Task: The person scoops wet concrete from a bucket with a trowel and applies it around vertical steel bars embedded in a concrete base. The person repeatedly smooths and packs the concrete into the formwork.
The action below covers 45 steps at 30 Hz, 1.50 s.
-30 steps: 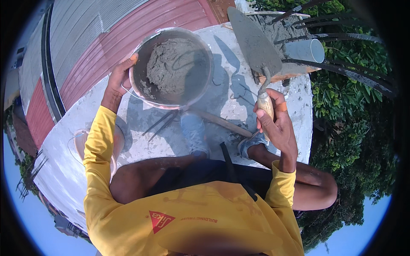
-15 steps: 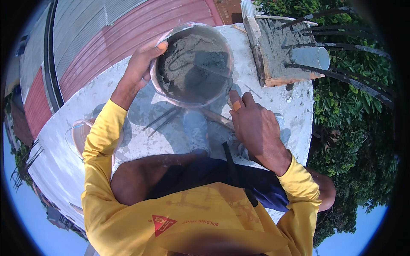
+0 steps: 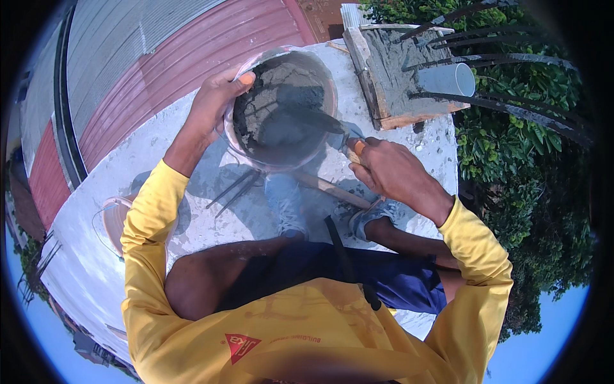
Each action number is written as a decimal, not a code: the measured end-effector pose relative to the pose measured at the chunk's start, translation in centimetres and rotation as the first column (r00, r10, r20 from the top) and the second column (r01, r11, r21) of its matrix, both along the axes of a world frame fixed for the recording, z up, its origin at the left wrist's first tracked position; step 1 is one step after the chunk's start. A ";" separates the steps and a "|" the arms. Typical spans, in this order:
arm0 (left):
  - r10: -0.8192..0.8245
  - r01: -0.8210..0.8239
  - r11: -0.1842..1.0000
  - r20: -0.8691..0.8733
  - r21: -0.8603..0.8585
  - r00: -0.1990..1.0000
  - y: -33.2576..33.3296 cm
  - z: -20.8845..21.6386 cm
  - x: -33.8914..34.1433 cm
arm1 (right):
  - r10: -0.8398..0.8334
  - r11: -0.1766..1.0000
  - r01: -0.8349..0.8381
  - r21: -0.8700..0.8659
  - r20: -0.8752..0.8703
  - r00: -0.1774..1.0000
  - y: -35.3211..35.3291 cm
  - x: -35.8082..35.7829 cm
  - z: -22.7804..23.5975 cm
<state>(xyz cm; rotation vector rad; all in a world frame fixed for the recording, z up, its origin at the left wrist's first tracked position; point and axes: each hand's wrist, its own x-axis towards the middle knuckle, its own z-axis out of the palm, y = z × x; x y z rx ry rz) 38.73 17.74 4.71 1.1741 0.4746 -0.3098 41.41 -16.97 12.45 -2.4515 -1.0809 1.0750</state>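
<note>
My left hand (image 3: 219, 105) is closed round the left rim of a round bucket (image 3: 332, 96), thumb over the edge. Grey mortar (image 3: 276, 83) lies inside, and the bucket's mouth leans toward me. In my right hand (image 3: 398, 168), fingers wrapped round its handle, is a trowel (image 3: 323, 121). Its blade reaches over the right rim into the bucket, smeared by motion. Whether the blade touches the mortar I cannot tell. An orange wrap shows on a finger of each hand.
A wooden form (image 3: 377, 105) filled with mortar stands at the far right, with a pale pipe (image 3: 448, 79) and bent rebar (image 3: 499, 63). A second bucket (image 3: 116, 221) sits left. Beneath the bucket lie thin rods (image 3: 233, 191) and a wooden handle (image 3: 332, 188). Foliage lies beyond the slab's right edge.
My right hand has moved rightward and a little farther away, and the trowel blade now shows across the bucket's mouth. My left hand keeps its hold on the rim.
</note>
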 end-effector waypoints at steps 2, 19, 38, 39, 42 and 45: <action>0.013 -0.013 1.000 0.006 -0.010 1.000 0.2 0.1 -0.9 | 0.030 0.998 -0.022 0.065 -0.126 0.992 0.2 0.3 -0.9; -0.039 0.038 0.998 -0.012 -0.045 0.999 1.9 0.0 -0.7 | -0.241 0.775 0.631 -0.006 -0.927 0.286 -2.9 -1.8 -8.9; -0.019 0.020 0.994 0.005 -0.107 1.000 6.4 -3.3 -0.8 | 0.234 -0.206 0.975 -0.080 -0.972 -0.031 -7.6 -1.1 -12.0; -0.028 0.027 0.992 -0.006 -0.122 1.000 6.4 -3.2 -0.9 | 0.346 -0.225 0.961 -0.160 -0.935 -0.074 -7.9 0.6 -12.6; -0.035 0.036 0.991 0.009 -0.128 0.999 6.4 -3.1 -0.8 | 0.303 -0.207 0.960 -0.191 -0.945 -0.122 -8.3 1.1 -12.8; -0.043 0.044 0.989 0.010 -0.142 0.999 6.4 -3.0 -1.0 | 0.224 -0.209 0.969 -0.129 -0.971 -0.081 -6.3 -3.4 -11.1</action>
